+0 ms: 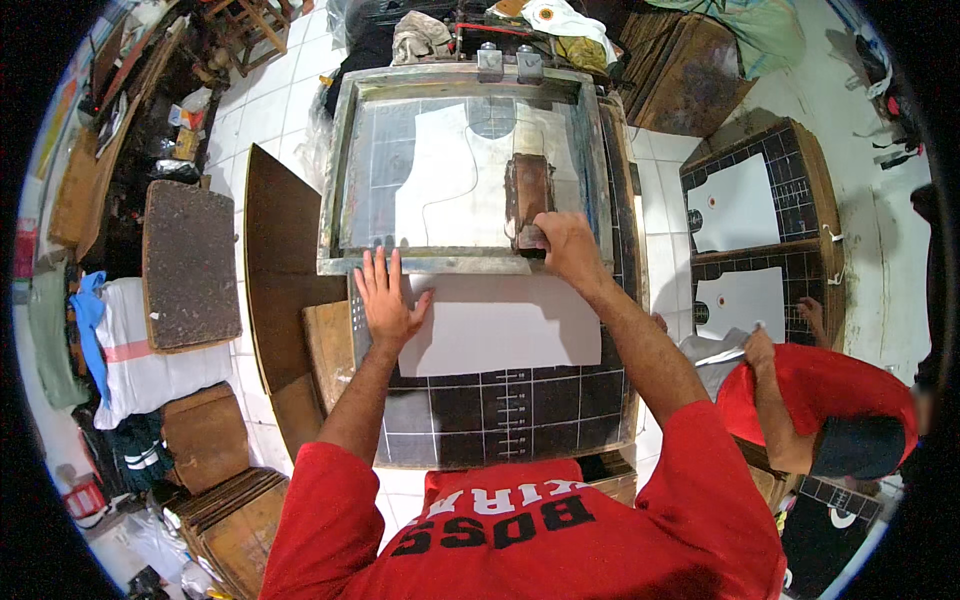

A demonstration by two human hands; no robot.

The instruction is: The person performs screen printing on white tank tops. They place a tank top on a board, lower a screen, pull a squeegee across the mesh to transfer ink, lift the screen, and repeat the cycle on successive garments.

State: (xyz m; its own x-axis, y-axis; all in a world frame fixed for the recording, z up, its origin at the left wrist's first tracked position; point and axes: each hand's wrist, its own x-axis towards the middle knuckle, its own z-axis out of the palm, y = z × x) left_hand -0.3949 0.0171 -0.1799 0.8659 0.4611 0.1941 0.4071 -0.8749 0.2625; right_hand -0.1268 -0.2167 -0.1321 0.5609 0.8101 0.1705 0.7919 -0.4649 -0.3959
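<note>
A screen-printing frame (333,180) lies over a black gridded board (450,425). A white shirt-shaped cloth panel (445,165) shows through its mesh, and the panel's near part (505,330) sticks out below the frame. My right hand (568,247) is closed round the near end of a brown squeegee (530,190), which rests on the right half of the mesh. My left hand (390,305) lies with fingers spread; its fingertips are on the frame's near bar and its palm is by the panel's left edge. The squeegee's blade edge is hidden.
To the right, a person in red (830,400) handles a grey-white cloth (715,360) beside a gridded board (750,255) holding two white panels. Brown boards (285,280) lean at my left, near a dark speckled board (192,265). Two metal clamps (510,65) sit at the frame's far bar.
</note>
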